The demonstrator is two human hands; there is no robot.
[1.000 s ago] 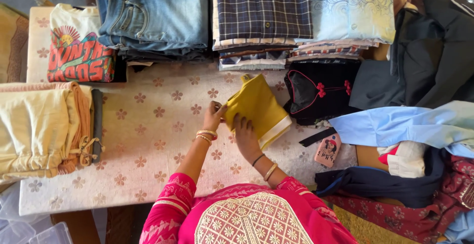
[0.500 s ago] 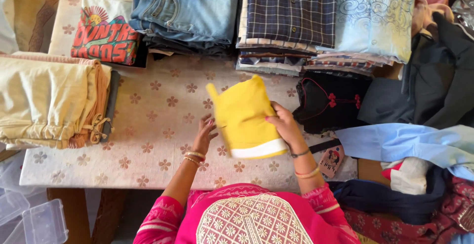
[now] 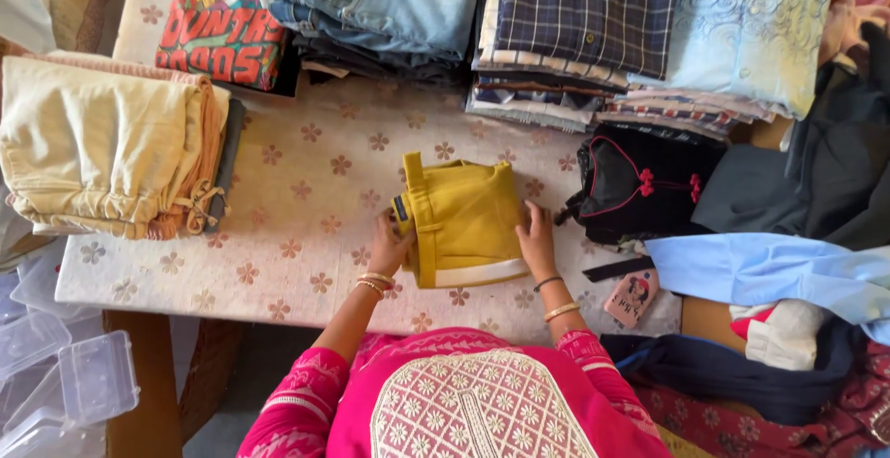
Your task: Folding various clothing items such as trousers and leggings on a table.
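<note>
A folded mustard-yellow garment [image 3: 461, 222] with a pale hem band lies flat on the flower-patterned table cover [image 3: 306, 189]. My left hand [image 3: 389, 243] grips its left edge near the waistband. My right hand [image 3: 536, 235] rests flat on its right edge, fingers pressed to the cloth. Both wrists wear bangles, and my pink embroidered sleeves fill the bottom of the view.
A stack of cream trousers [image 3: 102, 147] lies at the left. Along the far edge are a printed t-shirt [image 3: 222, 22], folded jeans [image 3: 380, 4], checked shirts [image 3: 575, 31] and a pale blue shirt [image 3: 742, 22]. A black garment [image 3: 640, 184] and loose clothes lie right; clear plastic boxes [image 3: 65, 384] sit below left.
The yellow garment was held up and turned between my hands, then came down flat on the table. My hands now sit at its two sides.
</note>
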